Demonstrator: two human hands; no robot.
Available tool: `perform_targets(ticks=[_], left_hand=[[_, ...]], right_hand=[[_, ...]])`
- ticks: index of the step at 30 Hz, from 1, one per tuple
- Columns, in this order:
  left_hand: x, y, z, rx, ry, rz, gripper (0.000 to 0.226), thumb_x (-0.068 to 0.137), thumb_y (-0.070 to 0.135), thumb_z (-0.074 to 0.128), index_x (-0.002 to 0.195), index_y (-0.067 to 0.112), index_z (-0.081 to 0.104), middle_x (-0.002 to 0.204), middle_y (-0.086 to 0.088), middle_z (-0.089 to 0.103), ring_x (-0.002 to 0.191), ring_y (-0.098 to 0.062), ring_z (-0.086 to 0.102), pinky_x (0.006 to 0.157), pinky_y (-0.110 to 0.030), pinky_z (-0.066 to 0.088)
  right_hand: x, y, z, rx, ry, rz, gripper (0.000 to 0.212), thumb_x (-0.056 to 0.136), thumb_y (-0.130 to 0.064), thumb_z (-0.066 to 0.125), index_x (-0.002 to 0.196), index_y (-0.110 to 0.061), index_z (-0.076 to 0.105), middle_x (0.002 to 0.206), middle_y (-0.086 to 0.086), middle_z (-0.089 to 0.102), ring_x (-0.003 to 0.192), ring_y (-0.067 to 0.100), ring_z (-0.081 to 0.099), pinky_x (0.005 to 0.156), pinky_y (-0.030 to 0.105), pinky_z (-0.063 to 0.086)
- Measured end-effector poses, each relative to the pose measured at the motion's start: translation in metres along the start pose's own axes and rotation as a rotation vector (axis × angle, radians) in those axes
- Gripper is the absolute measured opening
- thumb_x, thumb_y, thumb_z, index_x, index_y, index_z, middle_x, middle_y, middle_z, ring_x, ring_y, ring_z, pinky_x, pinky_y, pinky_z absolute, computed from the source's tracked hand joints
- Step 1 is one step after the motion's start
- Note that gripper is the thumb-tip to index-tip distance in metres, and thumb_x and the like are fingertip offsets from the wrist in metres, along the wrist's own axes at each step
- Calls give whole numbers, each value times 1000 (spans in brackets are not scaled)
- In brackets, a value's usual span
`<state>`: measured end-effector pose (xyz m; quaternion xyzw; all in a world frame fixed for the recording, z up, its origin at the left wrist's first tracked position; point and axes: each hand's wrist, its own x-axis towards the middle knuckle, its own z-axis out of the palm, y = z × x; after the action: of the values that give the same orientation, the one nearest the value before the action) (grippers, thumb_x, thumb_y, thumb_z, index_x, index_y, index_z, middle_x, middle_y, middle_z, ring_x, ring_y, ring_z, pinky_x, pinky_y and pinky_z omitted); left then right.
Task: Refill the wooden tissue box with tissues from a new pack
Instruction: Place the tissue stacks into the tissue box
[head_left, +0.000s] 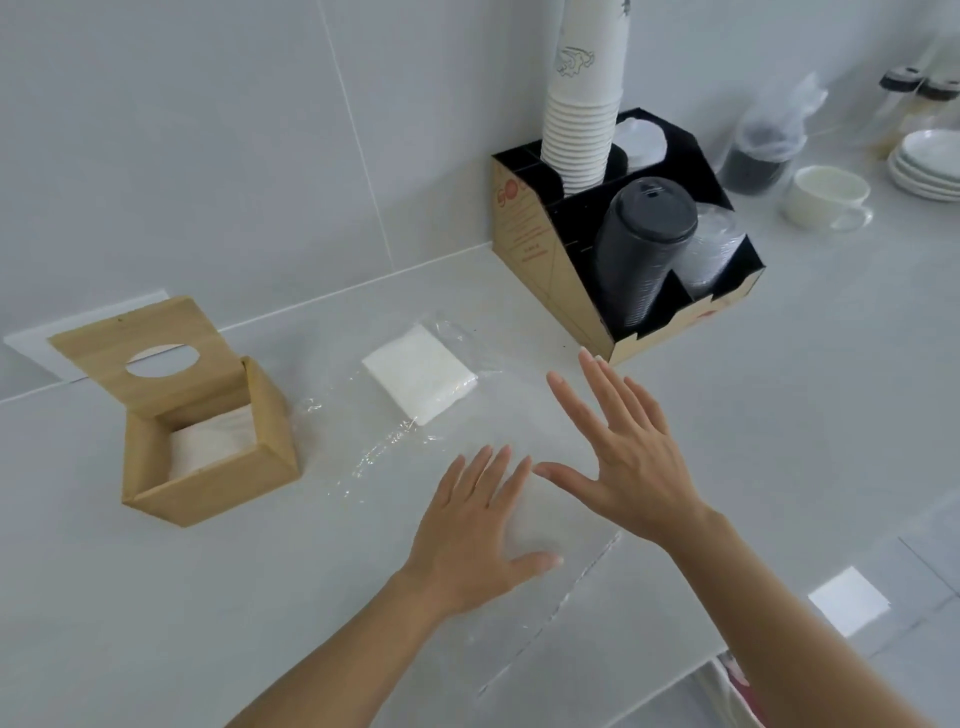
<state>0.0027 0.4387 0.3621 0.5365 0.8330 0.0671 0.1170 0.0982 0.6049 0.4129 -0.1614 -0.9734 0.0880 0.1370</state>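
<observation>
A person's 2 bare hands are hovering over a pale grey bench (156, 597), seen from a camera on the head looking down. The left hand (467, 540) is lying flat with its fingers (480, 467) spread open, gripping nothing, over or on the near end of a clear plastic wrapper (519, 597) that is spreading across the bench; whether it is pressing on the wrapper cannot be told. The right hand (628, 457) is sitting just beside it, farther from the camera, palm down, its fingers also splayed open and empty.

Inside the far end of the wrapper, a flat white stack of tissues (418, 379) is resting on the bench, beyond both hands and apart from them.

To the left, well apart from the hands, the wooden tissue box (208, 441) is standing with its hinged lid (150, 353) tilting up and back, showing the oval slot. White tissues (208, 441) are sitting inside the box.

Behind the right hand, a cardboard organiser (524, 234) is holding a tall stack of white paper cups (582, 119), black lids (644, 249) and clear lids (709, 249). At the far right, a white cup (826, 200) and stacked plates (930, 161) are standing on the bench.
</observation>
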Motion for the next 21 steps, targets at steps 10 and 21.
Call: perform_targets(ticks=[10,21], left_hand=[[2,3,9,30,-28,-31,57,96,49,24,148,28,11,159,5,5,145,-13,-3,115,-28,-8],[19,9,-35,-176,7,-239,27,95,24,30,71,16,37,59,3,40,64,-26,44,59,-36,35]], right_hand=[[-16,19,10,88,-18,-79,73,86,-70,25,147,-31,15,153,10,27,139,27,31,110,36,19],[-20,-7,25,320,313,-502,17,77,-12,62,88,-1,70,87,10,69,74,27,62,66,35,47]])
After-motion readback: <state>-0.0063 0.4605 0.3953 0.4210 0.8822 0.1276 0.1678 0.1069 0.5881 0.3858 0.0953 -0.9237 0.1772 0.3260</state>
